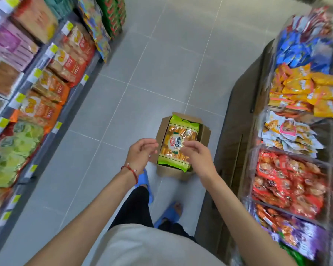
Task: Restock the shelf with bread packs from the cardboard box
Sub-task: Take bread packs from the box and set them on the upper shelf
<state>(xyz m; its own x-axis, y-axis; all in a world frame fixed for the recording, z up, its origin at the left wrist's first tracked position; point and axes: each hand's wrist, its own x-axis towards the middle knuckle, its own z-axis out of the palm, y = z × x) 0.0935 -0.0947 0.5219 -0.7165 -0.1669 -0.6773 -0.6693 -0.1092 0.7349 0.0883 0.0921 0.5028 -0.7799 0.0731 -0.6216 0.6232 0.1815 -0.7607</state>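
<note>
Two bare hands of mine reach down over the grey tiled floor [138, 70] of a shop aisle. Below them sits a small brown cardboard box [205, 134] with its flaps folded outward, and in its open top lies a green-edged clear plastic bread pack [178, 135] with golden rolls showing through and a round red and white label near its middle. My left hand [140, 156] hangs at the box's left edge, its fingers [151, 143] curled loosely and apart, holding nothing. My right hand [197, 156] is over the lower right part of the pack, fingers [188, 144] spread and bent toward the wrapper; they overlap it from this angle, but I cannot tell whether they are touching it or have any grip on it. A red cord bracelet [132, 170] circles my left wrist. Under my arms I see my pale shirt, dark trousers and blue slippers [169, 215] on the tiles, one of them just beside the near side of the box. To my left runs a grey shelf unit [65, 110] with yellow price tags along its edges, stocked with orange bread packs [46, 110], red ones further along and green packs [17, 144] nearer me. To my right, clear bins [327, 169] hold small wrapped snacks sorted by colour: blue, yellow, white, red and purple, blurred at the frame's edge.
</note>
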